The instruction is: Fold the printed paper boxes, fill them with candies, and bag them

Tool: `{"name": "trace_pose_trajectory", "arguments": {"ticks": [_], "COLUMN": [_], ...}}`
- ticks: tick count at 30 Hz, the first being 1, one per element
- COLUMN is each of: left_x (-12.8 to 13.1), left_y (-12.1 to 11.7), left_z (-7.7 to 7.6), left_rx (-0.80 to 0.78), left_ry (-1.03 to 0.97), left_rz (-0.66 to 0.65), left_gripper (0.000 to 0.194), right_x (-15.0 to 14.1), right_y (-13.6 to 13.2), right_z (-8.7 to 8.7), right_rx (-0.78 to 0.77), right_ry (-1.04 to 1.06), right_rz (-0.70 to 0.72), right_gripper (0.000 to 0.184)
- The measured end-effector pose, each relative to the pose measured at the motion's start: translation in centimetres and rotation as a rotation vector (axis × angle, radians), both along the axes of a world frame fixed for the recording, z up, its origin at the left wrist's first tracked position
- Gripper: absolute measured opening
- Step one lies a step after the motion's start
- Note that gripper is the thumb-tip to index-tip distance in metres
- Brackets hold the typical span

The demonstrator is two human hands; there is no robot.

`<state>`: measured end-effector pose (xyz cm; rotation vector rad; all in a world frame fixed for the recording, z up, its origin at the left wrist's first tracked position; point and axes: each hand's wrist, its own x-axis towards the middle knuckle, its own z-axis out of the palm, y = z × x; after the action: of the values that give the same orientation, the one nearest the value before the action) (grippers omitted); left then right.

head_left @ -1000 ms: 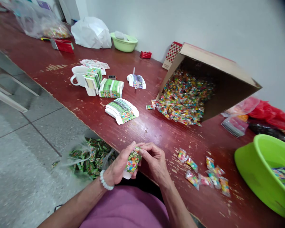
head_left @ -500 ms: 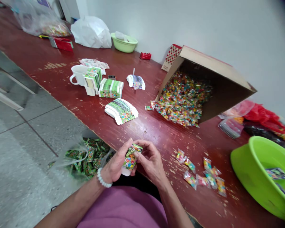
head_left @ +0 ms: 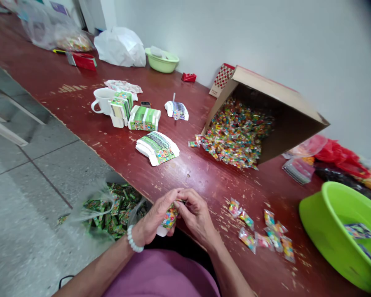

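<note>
Between my two hands, over the front edge of the table, is a small green printed carton (head_left: 169, 217) with a white flap at its lower end. My left hand (head_left: 153, 216), with a beaded bracelet at the wrist, wraps round it from the left. My right hand (head_left: 197, 213) closes on its upper right, thumb and fingers at the top end, which the fingers partly hide. Several wrapped candy packets (head_left: 273, 237) lie to the right of my hands. Beyond my hands rests a fanned stack of flat green cartons (head_left: 158, 147).
A tipped cardboard box (head_left: 280, 93) spills wrapped candies (head_left: 235, 136). At right stands a green basin (head_left: 324, 231). Bundled cartons (head_left: 144, 118) sit beside a white mug (head_left: 103, 100). Below the table edge, a plastic bag (head_left: 95, 202) holds many green packs. A red tape dispenser (head_left: 189, 77) is near the wall.
My fingers have moved up over the carton's top end, and both hands now cover more of it. The carton is tilted more. The view has shifted slightly.
</note>
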<state>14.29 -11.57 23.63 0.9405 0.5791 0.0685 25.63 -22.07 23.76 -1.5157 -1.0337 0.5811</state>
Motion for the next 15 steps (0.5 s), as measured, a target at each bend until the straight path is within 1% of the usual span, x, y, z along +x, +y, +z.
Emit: {"name": "trace_pose_trajectory", "arguments": {"ticks": [2, 3, 4, 6, 7, 9, 10, 12, 14, 15], "left_x": [-0.1, -0.2, -0.3, -0.6, -0.8, -1.0, -1.1, -1.1, -1.1, -1.0], "left_y": [0.6, 1.0, 1.5, 2.3, 2.6, 3.3, 3.6, 4.2, 5.0, 5.4], "left_z": [0.5, 0.7, 0.9, 1.0, 0.9, 0.6, 0.4, 0.1, 0.0, 0.0], "left_rx": [-0.051, -0.083, -0.109, -0.110, -0.088, -0.030, 0.003, 0.084, 0.163, 0.192], "left_ry": [-0.065, -0.082, -0.087, -0.071, -0.055, -0.018, -0.004, 0.015, 0.017, 0.016], "left_rz": [0.012, 0.025, 0.042, 0.074, 0.081, 0.096, 0.119, 0.199, 0.267, 0.274], "left_gripper": [0.056, 0.058, 0.058, 0.054, 0.050, 0.045, 0.045, 0.052, 0.061, 0.062], "right_x": [2.3, 3.8, 5.6, 9.4, 11.1, 14.0, 14.9, 16.0, 16.3, 16.2], "right_y": [1.0, 2.0, 3.2, 6.2, 7.9, 11.2, 12.5, 14.5, 15.3, 15.4], "right_z": [0.1, 0.1, 0.1, 0.0, -0.2, -1.0, -1.5, -2.6, -3.7, -4.2], "right_rx": [-0.098, -0.148, -0.192, -0.318, -0.342, -0.372, -0.391, -0.427, -0.448, -0.447], "right_ry": [0.023, -0.015, -0.109, -0.460, -0.517, -0.567, -0.579, -0.581, -0.559, -0.541], "right_rz": [0.035, 0.026, -0.039, -0.201, -0.240, -0.271, -0.288, -0.308, -0.322, -0.327], "right_gripper": [0.019, 0.025, 0.030, 0.036, 0.039, 0.048, 0.052, 0.056, 0.053, 0.049]}}
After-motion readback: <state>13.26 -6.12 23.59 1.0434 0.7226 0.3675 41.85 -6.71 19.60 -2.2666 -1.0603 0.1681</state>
